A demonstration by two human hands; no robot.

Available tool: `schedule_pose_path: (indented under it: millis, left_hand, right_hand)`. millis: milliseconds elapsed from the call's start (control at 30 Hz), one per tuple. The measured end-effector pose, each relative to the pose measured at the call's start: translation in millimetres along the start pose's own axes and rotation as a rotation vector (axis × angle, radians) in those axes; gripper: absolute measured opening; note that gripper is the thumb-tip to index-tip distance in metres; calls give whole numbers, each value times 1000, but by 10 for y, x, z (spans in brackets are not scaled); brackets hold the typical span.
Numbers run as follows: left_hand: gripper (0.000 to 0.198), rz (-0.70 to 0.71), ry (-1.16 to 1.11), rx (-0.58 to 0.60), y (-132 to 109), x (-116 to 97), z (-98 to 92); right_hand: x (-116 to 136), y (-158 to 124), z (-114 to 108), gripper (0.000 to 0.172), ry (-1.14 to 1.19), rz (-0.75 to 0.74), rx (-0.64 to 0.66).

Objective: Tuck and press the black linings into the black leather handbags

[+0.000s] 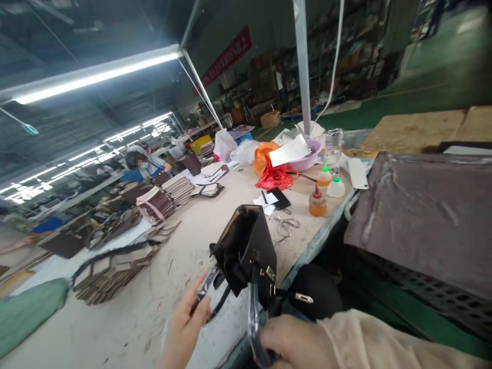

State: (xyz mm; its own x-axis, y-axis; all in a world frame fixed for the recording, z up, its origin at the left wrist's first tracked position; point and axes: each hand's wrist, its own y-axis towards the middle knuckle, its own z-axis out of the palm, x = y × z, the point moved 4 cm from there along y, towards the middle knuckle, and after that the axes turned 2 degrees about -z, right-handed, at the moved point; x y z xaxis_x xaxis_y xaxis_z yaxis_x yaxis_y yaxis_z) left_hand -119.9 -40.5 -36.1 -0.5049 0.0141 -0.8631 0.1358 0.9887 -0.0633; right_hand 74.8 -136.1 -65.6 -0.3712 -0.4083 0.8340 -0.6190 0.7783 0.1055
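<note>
A black handbag point(265, 241) stands tilted on the worktable, its top open and dark lining showing. Gold-coloured metal fittings sit on its near side, and a strap with a metal tip sticks out to the right. My left hand point(188, 318) is closed around one handle, which is wrapped in clear plastic. My right hand point(292, 338) grips the other plastic-wrapped handle point(253, 312), its fingertips partly hidden. Beyond the bag lie scissors point(289, 222) and a small black pouch point(280, 198).
On the worktable point(184, 246) are stacked bag pieces point(115, 271), a red plastic bag point(273, 177), a purple basin point(307, 160) and bottles, one with amber liquid point(317, 205). A brown-covered crate point(423, 205) stands right. Another person point(148, 161) sits farther back.
</note>
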Motion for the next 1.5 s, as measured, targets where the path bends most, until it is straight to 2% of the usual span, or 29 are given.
schedule_pose_path:
  millis: [67,167,267,367,500,600,733,867,967,1100,1167,1267,1333,1500]
  left_hand:
    - [49,-29,171,88,-35,255,107]
    - [36,-8,267,87,-93,376,223]
    - [26,48,302,30,-103,313,286]
    - [23,155,356,40,-64,236,302]
    - [18,289,470,113,16,217,223]
    - [18,300,501,142,55,231,122]
    - [26,327,409,145,-21,193,69]
    - [52,382,293,55,-151,137,91]
    - [52,332,258,-49,-176,129,114]
    - [47,238,253,-195,-125,111,162]
    - [42,202,216,-232,-94,112,201]
    - [45,144,132,-205,-61,143,269]
    - [48,121,96,-183,-51,157,296]
    - [39,105,62,-184,-27,134,294]
  right_hand:
    - [-193,130,349,14,-65,29,151]
    - [-332,194,629,17,-68,49,286]
    - [-297,192,618,21,31,56,263]
    - [-161,268,568,24,90,23,215]
    - [17,457,705,23,49,-74,326]
    - [35,464,746,27,-68,-41,421]
    - [70,288,498,22,-153,14,435]
    - [270,171,36,16,-97,-63,331]
    - [415,173,-346,18,-46,-120,254]
    - [415,317,-848,18,-97,-132,-18]
    - [351,427,-988,17,-199,-134,-117]
    - [251,602,-991,19,-346,-169,-139]
    - [202,702,-898,21,-408,-186,-99]
    - [196,864,-675,29,-451,-213,-16]
